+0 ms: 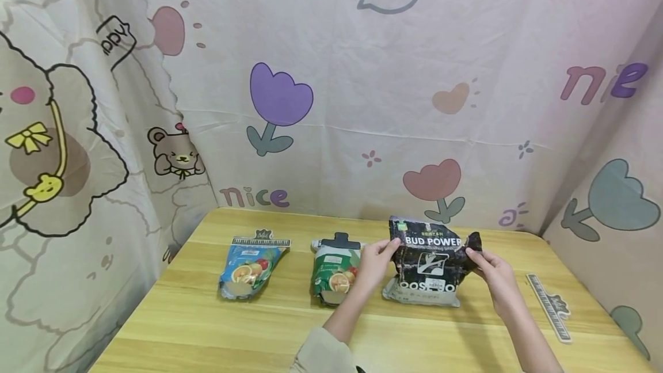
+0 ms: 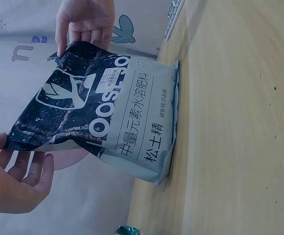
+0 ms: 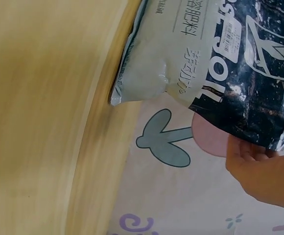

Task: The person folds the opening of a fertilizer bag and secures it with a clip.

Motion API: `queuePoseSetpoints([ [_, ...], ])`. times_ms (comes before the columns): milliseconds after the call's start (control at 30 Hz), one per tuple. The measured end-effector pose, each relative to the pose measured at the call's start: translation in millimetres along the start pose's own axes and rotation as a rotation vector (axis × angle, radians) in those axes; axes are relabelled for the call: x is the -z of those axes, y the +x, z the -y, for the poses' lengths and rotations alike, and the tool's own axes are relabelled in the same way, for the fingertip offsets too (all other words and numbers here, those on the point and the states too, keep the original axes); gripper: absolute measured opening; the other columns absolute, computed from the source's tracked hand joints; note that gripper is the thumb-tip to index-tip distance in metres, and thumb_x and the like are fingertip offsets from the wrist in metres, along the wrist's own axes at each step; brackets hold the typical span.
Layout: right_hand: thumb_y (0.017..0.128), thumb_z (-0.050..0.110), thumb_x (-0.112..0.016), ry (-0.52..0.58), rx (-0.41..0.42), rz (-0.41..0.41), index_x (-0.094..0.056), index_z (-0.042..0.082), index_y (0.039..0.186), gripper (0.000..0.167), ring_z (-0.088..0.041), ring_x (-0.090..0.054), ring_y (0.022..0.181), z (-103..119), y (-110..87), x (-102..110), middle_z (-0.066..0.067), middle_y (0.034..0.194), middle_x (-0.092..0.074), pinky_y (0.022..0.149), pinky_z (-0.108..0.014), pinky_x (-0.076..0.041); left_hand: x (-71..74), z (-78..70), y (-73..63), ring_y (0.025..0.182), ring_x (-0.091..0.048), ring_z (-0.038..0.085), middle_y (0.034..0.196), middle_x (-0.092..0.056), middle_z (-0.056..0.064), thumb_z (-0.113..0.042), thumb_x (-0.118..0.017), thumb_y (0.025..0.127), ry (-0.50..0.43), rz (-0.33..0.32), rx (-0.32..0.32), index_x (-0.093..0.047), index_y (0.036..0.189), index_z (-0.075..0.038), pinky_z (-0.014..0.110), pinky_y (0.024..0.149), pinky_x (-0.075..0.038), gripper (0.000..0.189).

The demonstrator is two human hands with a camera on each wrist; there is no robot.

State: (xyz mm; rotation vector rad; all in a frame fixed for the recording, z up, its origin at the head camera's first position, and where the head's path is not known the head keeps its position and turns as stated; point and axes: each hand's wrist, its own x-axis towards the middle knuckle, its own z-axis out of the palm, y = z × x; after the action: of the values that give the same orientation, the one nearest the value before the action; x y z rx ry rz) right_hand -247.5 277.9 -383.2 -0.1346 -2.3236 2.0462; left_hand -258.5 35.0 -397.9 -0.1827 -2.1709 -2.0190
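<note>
A black and grey fertilizer bag (image 1: 430, 266) stands upright on the table, its top part creased. My left hand (image 1: 380, 261) pinches the bag's left side near the top. At the opposite side, my right hand (image 1: 492, 275) pinches the right upper corner. In the left wrist view both hands hold the dark upper part of the bag (image 2: 98, 107), the left hand (image 2: 19, 181) below and the right hand (image 2: 88, 22) above. The right wrist view has the right hand (image 3: 259, 169) with fingers behind the bag's edge (image 3: 249, 98).
To the left stand a green bag (image 1: 335, 272) with a dark clip (image 1: 340, 240) and a blue bag (image 1: 248, 272) with a piano-key clip (image 1: 261, 240). Another piano-key clip (image 1: 551, 309) lies at the table's right. A printed curtain (image 1: 352, 73) hangs behind the table (image 1: 223, 332).
</note>
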Motion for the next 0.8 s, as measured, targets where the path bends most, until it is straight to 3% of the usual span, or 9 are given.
queuePoseSetpoints([
  [100, 0.092, 0.030, -0.058, 0.055, -0.021, 0.036, -0.065, 0.025, 0.080, 0.015, 0.003, -0.056, 0.084, -1.1, 2.1, 2.3, 0.016, 0.084, -0.062, 0.093, -0.023, -0.036, -0.3, -0.6, 0.2, 0.078, -0.054, 0.010, 0.090, -0.068, 0.003, -0.034, -0.059, 0.089, 0.004, 0.000, 0.004, -0.072, 0.090, -0.004, 0.030, 0.070, -0.046, 0.032],
  [200, 0.091, 0.023, -0.059, 0.101, -0.024, 0.088, -0.067, 0.023, 0.079, 0.015, 0.002, -0.056, 0.086, -2.5, 4.5, 5.0, 0.013, 0.087, -0.062, 0.080, -0.014, -0.040, -0.2, -1.3, 0.3, 0.078, -0.054, 0.010, 0.090, -0.068, 0.002, -0.034, -0.059, 0.089, 0.010, 0.002, 0.014, -0.072, 0.089, -0.005, 0.031, 0.070, -0.046, 0.032],
  [433, 0.092, 0.015, -0.055, 0.199, -0.040, 0.246, -0.068, 0.019, 0.083, 0.016, -0.003, -0.055, 0.091, -7.0, 12.2, 9.2, 0.008, 0.092, -0.063, 0.082, -0.019, -0.039, 0.4, -1.6, 0.0, 0.072, -0.051, 0.008, 0.083, -0.067, 0.000, -0.035, -0.060, 0.089, 0.029, 0.011, 0.020, -0.071, 0.083, -0.006, 0.027, 0.065, -0.044, 0.032],
  [600, 0.092, 0.016, -0.054, 0.230, -0.064, 0.248, -0.067, 0.019, 0.082, 0.017, -0.003, -0.053, 0.091, -8.5, 13.7, 6.9, 0.008, 0.093, -0.061, 0.083, -0.020, -0.037, 0.0, -2.4, -0.8, 0.066, -0.047, 0.009, 0.076, -0.064, -0.001, -0.033, -0.059, 0.089, 0.034, 0.025, 0.002, -0.067, 0.076, -0.004, 0.025, 0.060, -0.040, 0.034],
  [733, 0.092, 0.016, -0.055, 0.247, -0.085, 0.237, -0.067, 0.020, 0.083, 0.015, -0.003, -0.054, 0.090, -7.2, 13.8, 4.4, 0.008, 0.093, -0.060, 0.082, -0.019, -0.038, -0.7, -6.0, -2.6, 0.075, -0.054, 0.010, 0.085, -0.065, 0.000, -0.031, -0.060, 0.090, 0.043, -0.008, -0.021, -0.067, 0.093, -0.003, 0.027, 0.067, -0.046, 0.029],
  [800, 0.091, 0.017, -0.056, 0.247, -0.098, 0.229, -0.066, 0.019, 0.082, 0.014, -0.004, -0.054, 0.089, -6.1, 13.9, 3.3, 0.008, 0.092, -0.061, 0.082, -0.018, -0.038, -1.7, -8.0, -4.0, 0.083, -0.057, 0.011, 0.096, -0.064, 0.001, -0.027, -0.063, 0.088, 0.081, -0.059, -0.080, -0.062, 0.109, -0.004, 0.028, 0.073, -0.048, 0.031],
])
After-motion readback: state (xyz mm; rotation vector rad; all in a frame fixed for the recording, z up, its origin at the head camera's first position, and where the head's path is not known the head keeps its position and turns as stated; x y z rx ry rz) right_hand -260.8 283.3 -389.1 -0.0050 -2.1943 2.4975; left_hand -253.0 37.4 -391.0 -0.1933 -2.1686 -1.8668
